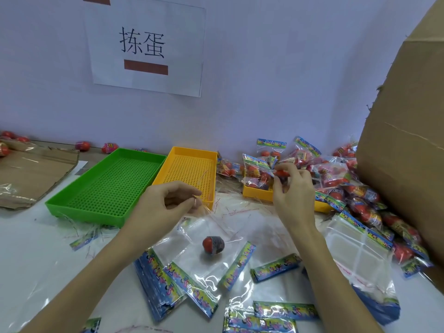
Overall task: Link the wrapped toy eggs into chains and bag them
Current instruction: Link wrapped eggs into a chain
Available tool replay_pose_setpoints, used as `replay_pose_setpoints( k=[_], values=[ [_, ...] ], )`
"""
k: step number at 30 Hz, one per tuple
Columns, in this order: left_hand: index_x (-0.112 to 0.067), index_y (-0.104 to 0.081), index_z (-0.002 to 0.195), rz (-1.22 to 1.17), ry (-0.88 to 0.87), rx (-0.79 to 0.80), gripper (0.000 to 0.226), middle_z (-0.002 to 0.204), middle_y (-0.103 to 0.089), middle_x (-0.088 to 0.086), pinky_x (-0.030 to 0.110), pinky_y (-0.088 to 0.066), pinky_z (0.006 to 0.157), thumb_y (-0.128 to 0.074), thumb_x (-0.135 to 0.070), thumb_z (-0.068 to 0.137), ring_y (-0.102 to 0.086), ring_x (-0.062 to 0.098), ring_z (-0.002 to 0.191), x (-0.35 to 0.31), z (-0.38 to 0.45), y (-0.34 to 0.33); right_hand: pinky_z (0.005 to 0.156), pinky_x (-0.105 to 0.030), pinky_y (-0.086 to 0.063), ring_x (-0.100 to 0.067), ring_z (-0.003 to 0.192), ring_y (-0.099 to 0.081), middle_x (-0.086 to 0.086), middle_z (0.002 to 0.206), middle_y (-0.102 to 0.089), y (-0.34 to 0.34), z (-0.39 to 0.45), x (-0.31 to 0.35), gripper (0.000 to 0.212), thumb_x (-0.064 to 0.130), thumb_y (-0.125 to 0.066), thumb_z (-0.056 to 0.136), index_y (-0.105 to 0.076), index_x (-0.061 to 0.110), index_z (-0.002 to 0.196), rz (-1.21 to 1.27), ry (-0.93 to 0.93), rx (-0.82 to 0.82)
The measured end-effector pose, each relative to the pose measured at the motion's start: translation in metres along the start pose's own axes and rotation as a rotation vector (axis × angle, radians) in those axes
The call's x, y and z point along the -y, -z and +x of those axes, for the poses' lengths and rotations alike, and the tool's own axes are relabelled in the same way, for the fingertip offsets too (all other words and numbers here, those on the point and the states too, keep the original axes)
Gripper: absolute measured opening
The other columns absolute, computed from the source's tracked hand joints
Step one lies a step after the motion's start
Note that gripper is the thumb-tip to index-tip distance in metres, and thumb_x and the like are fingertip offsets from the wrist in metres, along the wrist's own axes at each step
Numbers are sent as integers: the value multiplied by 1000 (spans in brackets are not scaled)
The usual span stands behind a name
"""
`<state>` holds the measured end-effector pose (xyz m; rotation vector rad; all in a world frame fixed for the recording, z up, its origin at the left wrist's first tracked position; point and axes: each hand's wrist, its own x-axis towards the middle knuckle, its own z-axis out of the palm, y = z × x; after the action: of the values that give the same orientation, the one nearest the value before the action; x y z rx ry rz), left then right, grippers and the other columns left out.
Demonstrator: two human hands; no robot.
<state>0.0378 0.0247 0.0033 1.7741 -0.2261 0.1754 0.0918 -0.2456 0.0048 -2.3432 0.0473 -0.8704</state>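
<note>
Left hand: held above the bench, just in front of the near edge of the empty yellow perforated plastic tray; fingers curled, thumb and forefinger pinched on a thin clear plastic strip that is hard to make out.
Right hand: raised to the right of the empty yellow tray, over a second yellow plastic tray; fingers bent and pinched on a small red wrapped toy egg, mostly hidden by the fingertips.
Loose egg: red and dark wrapped toy egg, lying alone on a clear flat plastic bag on the bench, in front of the empty yellow tray, between the two forearms.
Filled bags: heap of clear bags with blue and yellow header cards, red eggs inside, right of the empty yellow tray, spread over the second yellow tray and down beside the brown cardboard box.
Empty bags: flat clear bags with the same colourful headers, scattered and stacked on the bench in front of the empty yellow tray.
Green perforated plastic tray: touching the left side of the empty yellow tray, nothing in it.
Flattened cardboard: far left of the empty yellow tray, beyond the green tray, a few red eggs near the wall behind it.
White paper sign: on the wall above the empty yellow tray, two large black characters and brown tape.
</note>
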Motion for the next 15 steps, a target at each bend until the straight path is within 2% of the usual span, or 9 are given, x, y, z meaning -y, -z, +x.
replay_pose_setpoints(
  k=[2,5,8,11,15],
  values=[
    [-15,-78,103,28,15,1,17,85,-80,3,22,-61,79,-77,-3,91,-76,20,82,2,0,2,74,-12,-44,-12,85,-59,-2,109,-61,2,-6,8,27,13,-61,100,-67,23,124,165,11,32],
    [-21,-78,104,28,56,0,24,85,-79,2,25,-62,81,-84,-8,84,-76,20,81,5,0,4,72,-14,-52,-2,87,-64,9,101,-69,2,-20,26,26,18,-67,98,-68,29,122,515,-95,198],
    [-19,-77,103,-86,93,-5,29,84,-79,8,25,-63,76,-88,-10,78,-77,23,78,5,0,6,76,-20,-58,-8,91,-70,9,99,-75,-2,-33,41,23,22,-72,96,-73,30,117,748,-139,407],
    [-10,-74,93,-108,45,-12,21,80,-77,14,27,-62,72,-87,-4,79,-75,27,72,5,0,8,80,-26,-59,-14,100,-73,2,108,-76,-8,-42,53,26,20,-64,101,-68,21,126,859,-2,556],
    [-6,-73,84,10,-52,36,15,79,-77,10,27,-61,75,-85,1,80,-77,27,76,2,0,4,77,-37,-61,-26,109,-71,-8,110,-69,-14,-52,61,27,10,-50,107,-54,14,134,884,203,602]
  ],
)
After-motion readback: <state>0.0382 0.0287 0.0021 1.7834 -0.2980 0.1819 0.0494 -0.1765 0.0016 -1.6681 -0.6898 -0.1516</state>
